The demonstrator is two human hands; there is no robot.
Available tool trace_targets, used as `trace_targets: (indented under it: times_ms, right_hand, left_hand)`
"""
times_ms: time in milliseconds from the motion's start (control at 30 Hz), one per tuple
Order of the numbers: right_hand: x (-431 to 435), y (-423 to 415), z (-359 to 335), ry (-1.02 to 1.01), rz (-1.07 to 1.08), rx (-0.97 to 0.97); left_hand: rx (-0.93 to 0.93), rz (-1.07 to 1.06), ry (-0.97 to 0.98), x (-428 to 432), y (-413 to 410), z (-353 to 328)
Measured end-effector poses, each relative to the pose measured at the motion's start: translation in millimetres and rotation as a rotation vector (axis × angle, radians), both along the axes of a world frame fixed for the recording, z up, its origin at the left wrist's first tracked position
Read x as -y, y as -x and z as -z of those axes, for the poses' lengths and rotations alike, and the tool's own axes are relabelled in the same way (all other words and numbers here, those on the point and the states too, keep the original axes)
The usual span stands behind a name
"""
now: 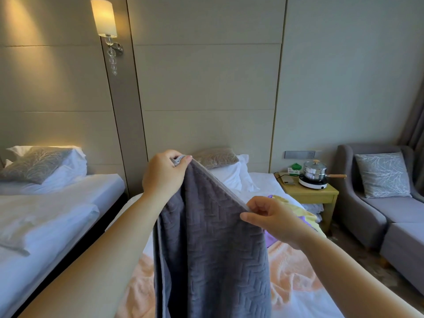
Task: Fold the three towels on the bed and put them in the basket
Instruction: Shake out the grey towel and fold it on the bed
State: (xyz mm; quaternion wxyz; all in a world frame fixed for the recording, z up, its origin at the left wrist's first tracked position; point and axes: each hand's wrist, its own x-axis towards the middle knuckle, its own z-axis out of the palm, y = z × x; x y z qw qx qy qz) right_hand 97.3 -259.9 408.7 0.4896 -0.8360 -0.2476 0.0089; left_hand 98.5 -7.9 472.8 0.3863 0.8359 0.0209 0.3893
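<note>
A grey towel (211, 249) with a zigzag weave hangs in the air over the near bed (259, 180). My left hand (164, 174) grips its top corner, raised high. My right hand (273, 220) pinches the top edge lower down and to the right, so the edge slopes. A peach towel (291, 274) lies crumpled on the bed beneath, partly hidden by the grey one. Behind my right hand lies a yellow and purple towel (296, 212). No basket is in view.
A second bed (57, 203) stands at the left across a narrow gap. Right of the near bed, a wooden bedside table (321, 196) carries a pot on a hotplate (314, 176). A grey sofa (390, 214) fills the right side.
</note>
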Motion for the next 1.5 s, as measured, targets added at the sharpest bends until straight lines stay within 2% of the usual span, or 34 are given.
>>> trace_targets:
  times_ms: [100, 267, 467, 567, 667, 800, 933, 1033, 1167, 1233, 1333, 1433, 1500]
  right_hand:
    - [1, -1, -11, -0.081, -0.002, 0.046]
    - [-18, 2, -34, -0.111, -0.145, 0.129]
    - [-12, 3, -34, -0.178, -0.219, 0.031]
    - [-6, 3, -22, -0.258, -0.233, -0.055]
    - [4, 5, -8, -0.352, -0.267, -0.155]
    - [19, 8, -4, -0.209, -0.243, -0.185]
    - [25, 3, -13, 0.035, -0.196, -0.114]
    - [28, -1, -23, 0.071, -0.111, -0.052]
    - [21, -6, -35, 0.025, 0.009, 0.137]
    - [10, -7, -39, 0.053, 0.040, 0.243]
    - [-5, -7, -45, 0.121, -0.006, 0.305]
    - [-12, -7, -47, 0.146, -0.096, 0.291]
    - [-9, -5, -47, 0.138, -0.117, 0.268]
  left_hand:
    - [-0.091, 0.063, -0.054, -1, 1, 3]
    - [-0.480, 0.690, -0.271, 32, 12, 8]
    - [-0.536, 0.745, -0.365, 40, 12, 8]
    - [-0.472, 0.743, -0.329, 43, 13, 8]
    - [-0.349, 0.657, -0.220, 35, 12, 4]
    - [-0.182, 0.434, -0.084, 17, 6, -6]
    - [-0.043, 0.202, 0.048, 4, -3, -14]
    - [-0.001, 0.043, 0.105, -9, -9, -15]
    - [-0.022, -0.181, -0.009, -10, -8, -2]
    - [-0.030, -0.052, -0.102, 2, -6, 10]
    - [-0.168, 0.427, -0.244, 28, 1, 21]
    - [-0.345, 0.872, -0.167, 47, 6, 23]
    - [-0.425, 0.947, -0.163, 52, 5, 23]
